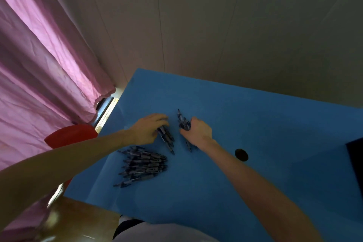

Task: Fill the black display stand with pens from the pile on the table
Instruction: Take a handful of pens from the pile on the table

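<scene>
A pile of dark pens [142, 165] lies on the blue table [255, 124], near its left front. Beyond the pile, my left hand [149, 129] grips a bunch of pens [168, 139] whose lower ends point toward me. To its right, my right hand [198, 129] grips a second bunch of pens [183, 121]; their tips stick out past my fingers toward the far side. A dark shape [355, 161] at the right edge of the view may be the black display stand; most of it is cut off.
A small dark round hole or disc [241, 155] marks the table right of my right forearm. A red chair [70, 135] stands by the table's left edge. Pink curtains [39, 74] hang at the left, and a plain wall runs behind the table.
</scene>
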A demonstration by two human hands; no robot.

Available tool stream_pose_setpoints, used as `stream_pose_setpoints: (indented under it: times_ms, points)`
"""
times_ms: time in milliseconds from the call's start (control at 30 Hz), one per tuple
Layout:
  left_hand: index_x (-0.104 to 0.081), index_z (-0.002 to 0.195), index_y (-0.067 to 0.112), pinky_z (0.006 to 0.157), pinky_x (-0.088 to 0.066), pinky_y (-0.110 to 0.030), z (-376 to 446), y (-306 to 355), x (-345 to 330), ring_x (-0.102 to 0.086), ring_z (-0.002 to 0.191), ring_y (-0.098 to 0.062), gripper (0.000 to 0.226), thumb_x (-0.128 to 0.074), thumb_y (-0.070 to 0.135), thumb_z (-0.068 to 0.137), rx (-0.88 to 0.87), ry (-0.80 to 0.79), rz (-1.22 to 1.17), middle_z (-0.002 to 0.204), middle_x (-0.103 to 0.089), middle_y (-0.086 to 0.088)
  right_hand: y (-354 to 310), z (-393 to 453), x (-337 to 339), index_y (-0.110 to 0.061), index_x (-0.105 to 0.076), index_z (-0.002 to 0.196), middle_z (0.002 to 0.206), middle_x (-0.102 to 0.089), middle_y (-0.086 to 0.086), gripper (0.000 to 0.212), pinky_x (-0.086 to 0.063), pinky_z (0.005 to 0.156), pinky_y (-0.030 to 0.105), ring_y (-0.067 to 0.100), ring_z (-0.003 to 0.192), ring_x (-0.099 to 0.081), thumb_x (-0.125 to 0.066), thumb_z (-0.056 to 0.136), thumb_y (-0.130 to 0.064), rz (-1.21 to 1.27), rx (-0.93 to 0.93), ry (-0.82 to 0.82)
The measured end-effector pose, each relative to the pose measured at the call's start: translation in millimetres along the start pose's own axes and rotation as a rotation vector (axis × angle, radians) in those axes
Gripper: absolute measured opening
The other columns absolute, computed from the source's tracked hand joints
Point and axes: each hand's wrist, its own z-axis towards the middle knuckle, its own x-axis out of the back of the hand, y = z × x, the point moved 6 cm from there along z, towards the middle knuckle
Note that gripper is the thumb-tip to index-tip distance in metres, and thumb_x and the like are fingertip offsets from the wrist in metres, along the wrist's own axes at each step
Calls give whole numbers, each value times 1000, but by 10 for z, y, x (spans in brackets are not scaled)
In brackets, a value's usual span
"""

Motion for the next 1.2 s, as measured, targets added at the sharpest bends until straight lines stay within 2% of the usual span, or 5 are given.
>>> stream_pose_setpoints:
  times_ms: [200,467,800,967,1200]
  points:
    - [-23,157,19,114,-34,-42,-33,-273,-46,-26,147,-29,73,-53,52,99,478,-53,-151,162,-23,-4,-111,58,35,-15,-46,100,91,-54,1,45,-36,51,31,19,74,-55,-61,91,-56,-99,46,-9]
    - [-11,161,17,121,-27,-45,67,-284,-118,-18,152,-27,87,-56,54,97,431,-151,-153,167,-12,-3,-156,94,45,-12,-49,112,100,-62,6,46,-41,57,32,21,75,-54,-65,92,-50,-200,98,-29]
    - [-56,137,16,104,-44,-33,94,-137,-95,-56,126,-24,43,-64,31,98,423,-39,-356,139,-58,-4,-163,44,4,-10,-52,113,106,-64,8,46,-42,61,32,25,89,-65,-65,92,-49,-245,127,-27]
    - [-41,151,17,115,-32,-33,23,-64,-92,-38,143,-25,57,-60,33,99,353,-51,-295,159,-36,-4,-117,41,10,-11,-49,109,94,-60,4,57,-38,52,30,19,72,-56,-65,88,-61,-285,61,-31]
    - [-40,127,13,49,-40,-32,-72,-44,-47,-56,67,-16,65,-50,67,93,642,-94,-22,81,-58,2,-170,183,71,-19,-49,70,66,-53,-4,42,-34,47,25,13,55,-49,-63,90,-53,-244,48,-97]
